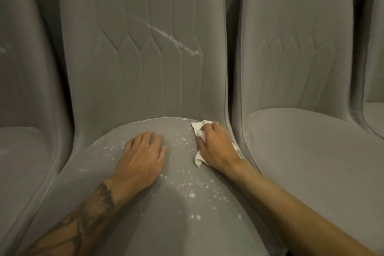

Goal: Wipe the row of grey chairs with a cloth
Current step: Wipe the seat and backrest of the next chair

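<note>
White cloth gripped in right hand at seat back-right corner; left hand flat, empty; specks leftward between both.

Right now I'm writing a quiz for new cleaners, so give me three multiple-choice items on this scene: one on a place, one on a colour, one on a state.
1. Where is the cloth?
A. On the seat of the right-hand chair
B. At the back right of the seat of the middle chair
C. Hung over a backrest

2. What colour is the cloth?
A. White
B. Blue
C. Yellow

3. How is the left hand?
A. Gripping the cloth
B. Flat on the seat, fingers straight
C. Raised off the chair

Answers:
1 B: the right hand grips it there, near the seat's right edge.
2 A: it shows white against the grey fabric.
3 B: its palm rests on the seat among the white specks.
</note>
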Motion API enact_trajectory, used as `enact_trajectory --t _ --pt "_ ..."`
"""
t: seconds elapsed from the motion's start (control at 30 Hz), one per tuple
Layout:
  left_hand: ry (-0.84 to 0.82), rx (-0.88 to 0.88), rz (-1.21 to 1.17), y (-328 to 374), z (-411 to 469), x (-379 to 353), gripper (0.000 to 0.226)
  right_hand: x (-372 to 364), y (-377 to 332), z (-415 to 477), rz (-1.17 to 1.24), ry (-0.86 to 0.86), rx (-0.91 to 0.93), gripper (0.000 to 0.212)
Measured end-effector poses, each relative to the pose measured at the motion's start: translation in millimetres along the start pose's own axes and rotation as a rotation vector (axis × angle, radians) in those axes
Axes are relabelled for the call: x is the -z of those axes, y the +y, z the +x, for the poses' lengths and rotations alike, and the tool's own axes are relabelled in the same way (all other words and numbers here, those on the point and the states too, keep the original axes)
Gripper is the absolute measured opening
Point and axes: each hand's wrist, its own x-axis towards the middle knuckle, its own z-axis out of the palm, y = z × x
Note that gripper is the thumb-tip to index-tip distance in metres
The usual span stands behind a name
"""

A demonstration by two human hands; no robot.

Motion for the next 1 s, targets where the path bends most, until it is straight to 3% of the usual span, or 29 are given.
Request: enact_trajectory --t 0.2,0.3,0.47,0.57,0.67,0.8,0.9,1.0 --pt "0.012 0.098 0.014 -44 -4 0 0.044 -15 -4 31 -0.103 -0.063 0.122 0.029" --pt "0.036 0.126 0.002 -60 2 7 0.043 -15 8 44 -0.173 -0.046 0.025 0.023" --pt "0.015 0.166 0.007 -89 -1 20 0.045 -34 -32 64 -0.039 -0.049 -0.040 0.025" --pt "0.010 0.141 0.036 -107 -4 22 0.044 -44 -53 63 0.038 -0.064 0.079 0.025" --pt "0.012 0.065 0.034 -119 -1 23 0.047 -41 -44 60 -0.038 -0.059 0.164 0.020" --pt "0.063 -0.057 0.000 -130 -2 22 0.061 -32 -17 63 -0.227 -0.017 -0.014 0.023" --pt "0.102 -0.086 -0.022 -139 -3 13 0.049 -38 -31 68 -0.210 0.002 -0.148 0.024" --pt "0.164 -0.104 -0.057 -142 -2 4 0.037 -51 -64 76 -0.088 -0.016 -0.142 0.026"
